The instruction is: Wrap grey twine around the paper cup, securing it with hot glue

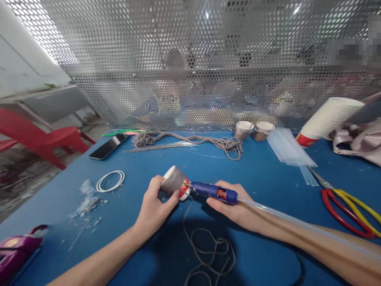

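The grip of the left hand [154, 208] holds a grey-cord-wrapped paper cup [175, 182] at nine o'clock of the blue plastic glue gun [212, 191], clasped pointing three-to-nine in the right hand [235, 208] above the blue surface [268, 178]

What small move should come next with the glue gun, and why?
Probably squeeze a short glue bead: the glue gun in the right hand has its nozzle at the cup, on its bare band beside wound cord; the left hand steadies it; loose cord trails below.

Craft workshop: perforated screen [208, 59], blue worktable [262, 167]
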A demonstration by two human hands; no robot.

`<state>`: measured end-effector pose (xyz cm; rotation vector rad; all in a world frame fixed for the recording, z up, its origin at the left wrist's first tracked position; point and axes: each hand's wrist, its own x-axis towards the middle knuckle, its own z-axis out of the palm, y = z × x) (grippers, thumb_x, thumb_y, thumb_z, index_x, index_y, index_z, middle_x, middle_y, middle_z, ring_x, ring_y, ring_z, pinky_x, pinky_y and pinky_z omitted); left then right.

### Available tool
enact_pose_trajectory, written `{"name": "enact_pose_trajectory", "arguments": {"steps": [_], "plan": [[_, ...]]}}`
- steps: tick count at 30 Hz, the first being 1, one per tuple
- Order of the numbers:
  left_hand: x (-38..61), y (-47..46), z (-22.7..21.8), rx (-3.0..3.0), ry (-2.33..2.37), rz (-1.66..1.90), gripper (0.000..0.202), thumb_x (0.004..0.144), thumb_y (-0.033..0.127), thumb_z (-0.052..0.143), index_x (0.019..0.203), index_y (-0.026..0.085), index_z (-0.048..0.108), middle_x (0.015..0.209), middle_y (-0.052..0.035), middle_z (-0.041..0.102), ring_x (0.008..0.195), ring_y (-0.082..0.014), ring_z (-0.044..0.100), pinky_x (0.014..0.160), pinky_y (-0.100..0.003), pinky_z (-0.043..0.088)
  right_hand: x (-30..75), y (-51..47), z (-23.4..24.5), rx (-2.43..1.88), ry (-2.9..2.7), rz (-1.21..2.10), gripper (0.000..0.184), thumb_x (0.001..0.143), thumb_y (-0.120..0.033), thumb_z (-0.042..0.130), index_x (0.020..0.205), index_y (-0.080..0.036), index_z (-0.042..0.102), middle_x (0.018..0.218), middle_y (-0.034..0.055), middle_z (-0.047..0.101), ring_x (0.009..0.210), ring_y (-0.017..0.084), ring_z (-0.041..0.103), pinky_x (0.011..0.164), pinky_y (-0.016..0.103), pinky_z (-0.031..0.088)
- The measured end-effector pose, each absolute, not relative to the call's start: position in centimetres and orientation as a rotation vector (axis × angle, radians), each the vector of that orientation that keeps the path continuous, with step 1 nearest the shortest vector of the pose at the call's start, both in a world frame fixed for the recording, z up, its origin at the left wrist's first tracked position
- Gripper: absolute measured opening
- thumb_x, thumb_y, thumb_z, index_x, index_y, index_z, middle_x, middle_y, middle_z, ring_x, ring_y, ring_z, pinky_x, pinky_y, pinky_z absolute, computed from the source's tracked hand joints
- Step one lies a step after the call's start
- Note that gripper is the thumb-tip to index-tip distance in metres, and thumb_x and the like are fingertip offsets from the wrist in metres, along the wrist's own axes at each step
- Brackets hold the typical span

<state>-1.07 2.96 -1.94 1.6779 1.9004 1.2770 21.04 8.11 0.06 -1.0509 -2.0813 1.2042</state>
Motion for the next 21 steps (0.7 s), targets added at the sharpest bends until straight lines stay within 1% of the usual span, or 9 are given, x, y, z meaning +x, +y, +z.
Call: {"name": "enact_pose_trajectory", "arguments": {"steps": [4,10,14,21], "plan": [[-1.0,3.0,-2.0,1.755,1.914,1.306,0.016,0.074,0.034,0.057,0.07,0.021,0.048,0.07,0.0018,0.049,0.066,-0.0145,0.049,0.061,-0.026,0.042,20.9,7.9,-0.2,-1.019,-2.117,1.209,0.025,0.078,-0.046,0.059,0.075,-0.021,0.057,0.058,-0.0039,0.051,0.05,0.01,0.041,0.049,0.023,0.033],[-1.1,3.1,-2.2,1.838,1.928,1.329,0.014,0.075,0.031,0.057,0.072,0.021,0.048,0.07,0.0022,0.049,0.065,-0.014,0.048,0.061,-0.026,0.041,20.9,7.8,-0.3,-0.962,-2.157,1.186,0.025,0.08,-0.044,0.057,0.072,-0.02,0.053,0.054,-0.0054,0.045,0.047,0.009,0.036,0.046,0.022,0.031],[-0.9,3.1,-2.1,1.845,1.929,1.336,0.014,0.076,0.031,0.057,0.071,0.021,0.048,0.07,0.0019,0.049,0.066,-0.0145,0.048,0.061,-0.027,0.04,21.0,7.7,-0.6,-0.923,-2.203,1.096,0.026,0.082,-0.045,0.056,0.073,-0.021,0.053,0.058,-0.0041,0.05,0.048,0.009,0.039,0.047,0.022,0.032],[-0.8,3.3,-2.1,1.816,1.919,1.272,0.016,0.078,0.034,0.055,0.073,0.02,0.049,0.072,0.0005,0.05,0.07,-0.0161,0.048,0.065,-0.029,0.041,21.1,8.0,-1.4,-0.859,-2.315,0.861,0.025,0.085,-0.045,0.055,0.077,-0.021,0.055,0.064,-0.0023,0.056,0.047,0.008,0.042,0.05,0.021,0.035]]}}
